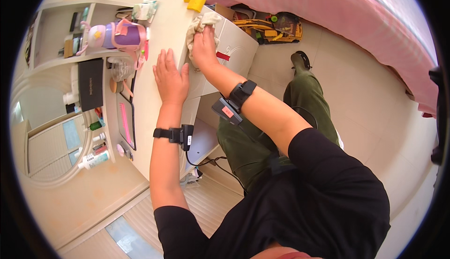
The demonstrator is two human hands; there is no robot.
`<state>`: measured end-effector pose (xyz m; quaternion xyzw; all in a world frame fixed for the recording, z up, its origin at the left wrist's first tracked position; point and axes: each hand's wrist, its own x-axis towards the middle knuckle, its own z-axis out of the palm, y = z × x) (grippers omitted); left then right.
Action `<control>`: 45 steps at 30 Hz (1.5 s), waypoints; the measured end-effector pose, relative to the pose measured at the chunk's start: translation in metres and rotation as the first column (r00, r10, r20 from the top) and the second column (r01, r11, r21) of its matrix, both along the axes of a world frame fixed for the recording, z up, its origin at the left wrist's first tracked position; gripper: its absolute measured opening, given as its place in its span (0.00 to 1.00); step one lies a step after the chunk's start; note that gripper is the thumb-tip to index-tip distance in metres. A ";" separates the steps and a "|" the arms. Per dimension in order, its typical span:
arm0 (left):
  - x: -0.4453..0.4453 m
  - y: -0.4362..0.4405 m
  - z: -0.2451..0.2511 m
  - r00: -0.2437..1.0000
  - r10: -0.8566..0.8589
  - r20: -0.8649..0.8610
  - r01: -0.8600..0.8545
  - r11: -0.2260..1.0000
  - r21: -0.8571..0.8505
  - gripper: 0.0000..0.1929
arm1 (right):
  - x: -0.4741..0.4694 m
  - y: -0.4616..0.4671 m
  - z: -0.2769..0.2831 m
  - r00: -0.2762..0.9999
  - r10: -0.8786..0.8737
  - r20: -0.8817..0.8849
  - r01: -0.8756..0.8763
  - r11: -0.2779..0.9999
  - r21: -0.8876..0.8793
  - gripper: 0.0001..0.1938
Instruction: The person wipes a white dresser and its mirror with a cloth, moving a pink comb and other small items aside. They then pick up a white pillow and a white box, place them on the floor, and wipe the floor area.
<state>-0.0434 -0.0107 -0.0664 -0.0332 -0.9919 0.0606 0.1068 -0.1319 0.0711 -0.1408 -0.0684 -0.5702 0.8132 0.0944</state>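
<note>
My left hand rests flat on the white top of a dressing table, thumb spread from the fingers, holding nothing. Farther along the table's front edge, my right hand presses on a crumpled beige cloth. Part of the cloth is bunched beyond the fingertips, and some of it is hidden under the hand. A yellow angular block sits on the table's far corner, just past the cloth. Beside my right wrist, a red strip shows against the white drawer front.
A purple child's bottle, a black box and a black-edged tray with a pink comb stand along the table's mirror side. A toy excavator lies on the floor by the pink-covered bed. Cables hang from both wrist straps.
</note>
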 end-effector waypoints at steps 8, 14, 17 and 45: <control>-0.004 0.005 0.008 0.998 -0.041 0.054 0.037 0.996 0.075 0.33 | -0.101 0.016 -0.077 0.929 -0.277 0.246 0.244 0.957 0.159 0.19; -0.004 0.007 0.010 0.996 -0.011 0.084 0.005 0.997 0.075 0.34 | -0.117 0.024 -0.132 0.904 -0.289 0.315 0.232 0.951 0.206 0.14; -0.004 0.009 0.011 0.996 -0.001 0.091 -0.005 0.998 0.067 0.34 | -0.098 0.023 -0.146 0.872 -0.294 0.391 0.187 0.939 0.290 0.15; -0.002 0.009 0.005 0.999 0.046 0.028 -0.046 0.999 0.008 0.35 | -0.109 0.095 0.020 0.878 0.468 0.104 -0.432 0.867 -0.249 0.22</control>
